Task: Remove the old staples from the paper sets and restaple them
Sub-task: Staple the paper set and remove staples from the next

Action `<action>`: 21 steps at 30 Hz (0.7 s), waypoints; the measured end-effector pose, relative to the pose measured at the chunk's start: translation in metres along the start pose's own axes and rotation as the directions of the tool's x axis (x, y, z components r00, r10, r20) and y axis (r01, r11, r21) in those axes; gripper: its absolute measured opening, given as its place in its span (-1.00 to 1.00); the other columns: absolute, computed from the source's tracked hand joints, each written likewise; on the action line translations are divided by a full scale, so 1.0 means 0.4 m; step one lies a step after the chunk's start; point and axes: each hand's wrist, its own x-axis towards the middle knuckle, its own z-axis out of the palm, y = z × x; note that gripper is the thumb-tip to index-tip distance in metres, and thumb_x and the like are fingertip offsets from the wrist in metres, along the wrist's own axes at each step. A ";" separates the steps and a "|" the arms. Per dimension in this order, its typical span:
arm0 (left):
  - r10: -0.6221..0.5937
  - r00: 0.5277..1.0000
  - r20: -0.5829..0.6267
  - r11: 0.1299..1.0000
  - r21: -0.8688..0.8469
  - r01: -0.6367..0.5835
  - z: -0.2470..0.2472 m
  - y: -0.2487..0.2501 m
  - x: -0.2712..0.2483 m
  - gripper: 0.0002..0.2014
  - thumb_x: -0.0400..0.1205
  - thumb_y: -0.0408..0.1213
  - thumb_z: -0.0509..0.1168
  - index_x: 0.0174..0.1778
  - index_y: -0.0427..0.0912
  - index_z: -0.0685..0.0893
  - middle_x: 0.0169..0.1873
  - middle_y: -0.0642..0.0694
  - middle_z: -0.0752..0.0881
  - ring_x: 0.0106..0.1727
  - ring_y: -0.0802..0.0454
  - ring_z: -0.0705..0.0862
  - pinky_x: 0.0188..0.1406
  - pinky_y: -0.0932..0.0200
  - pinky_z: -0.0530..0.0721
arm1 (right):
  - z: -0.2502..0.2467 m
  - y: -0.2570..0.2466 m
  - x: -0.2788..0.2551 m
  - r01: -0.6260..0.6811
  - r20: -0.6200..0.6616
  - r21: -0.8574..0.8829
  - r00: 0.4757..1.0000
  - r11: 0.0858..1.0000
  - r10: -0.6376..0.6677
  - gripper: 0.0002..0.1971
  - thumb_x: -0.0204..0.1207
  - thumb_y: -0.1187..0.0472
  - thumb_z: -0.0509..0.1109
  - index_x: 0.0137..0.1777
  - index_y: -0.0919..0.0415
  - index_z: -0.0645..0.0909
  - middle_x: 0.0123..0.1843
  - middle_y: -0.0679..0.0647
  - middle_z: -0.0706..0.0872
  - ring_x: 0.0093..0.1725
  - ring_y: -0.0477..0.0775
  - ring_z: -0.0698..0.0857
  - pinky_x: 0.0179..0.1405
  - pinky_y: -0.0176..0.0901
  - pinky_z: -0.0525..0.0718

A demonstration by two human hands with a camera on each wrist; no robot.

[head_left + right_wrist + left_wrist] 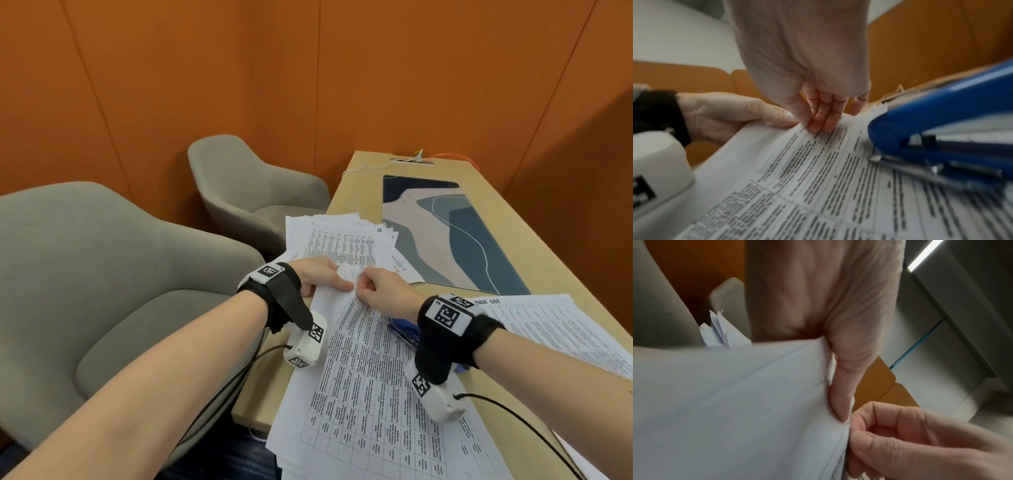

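Observation:
A paper set [370, 377] printed with tables lies in front of me, its lower end over the table's near edge. My left hand [340, 282] pinches its raised far corner, thumb [840, 394] on top. My right hand [362, 288] meets it there, and its curled fingers [818, 121] and thumb pinch the same corner of the set [818, 178]. The staple is too small to make out. A blue stapler [406, 330] lies on the papers just under my right wrist, and fills the right of the right wrist view as the stapler [941, 121].
More printed paper sets are fanned out beyond my hands [346, 240], and another pile [548, 329] lies to the right. A patterned desk mat [445, 233] covers the middle of the wooden table [534, 219]. Two grey armchairs [102, 291] stand on the left.

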 end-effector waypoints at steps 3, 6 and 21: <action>0.019 1.000 -0.009 0.999 0.029 -0.018 -0.005 -0.004 0.000 -0.40 0.30 -0.15 0.56 0.22 -0.36 0.68 0.13 -0.28 0.77 0.21 -0.26 0.72 0.33 -0.27 0.60 | 0.005 0.002 0.009 -0.057 -0.003 0.207 0.998 0.977 0.059 -0.78 0.55 0.30 0.25 -0.32 0.07 0.48 -0.18 0.07 0.65 -0.12 0.08 0.61 -0.07 -0.05 0.63; 0.014 1.000 -0.008 0.999 0.053 -0.014 -0.007 0.003 -0.014 -0.47 0.38 -0.18 0.54 0.23 -0.35 0.68 0.14 -0.29 0.76 0.22 -0.27 0.72 0.33 -0.29 0.60 | 0.008 -0.005 -0.001 0.041 -0.045 0.102 0.998 0.994 -0.037 -0.81 0.58 0.30 0.20 -0.25 0.08 0.48 -0.21 0.00 0.62 -0.17 0.04 0.56 -0.19 -0.26 0.57; -0.022 0.995 -0.094 0.999 0.048 0.026 -0.017 -0.023 0.002 -0.18 0.04 -0.04 0.62 0.21 -0.34 0.67 0.15 -0.31 0.76 0.25 -0.32 0.69 0.35 -0.31 0.56 | -0.002 -0.057 0.047 -0.227 0.096 0.230 0.973 0.946 0.210 -0.83 0.48 0.44 0.30 -0.30 0.27 0.62 -0.31 0.13 0.68 -0.23 0.07 0.68 -0.30 -0.28 0.65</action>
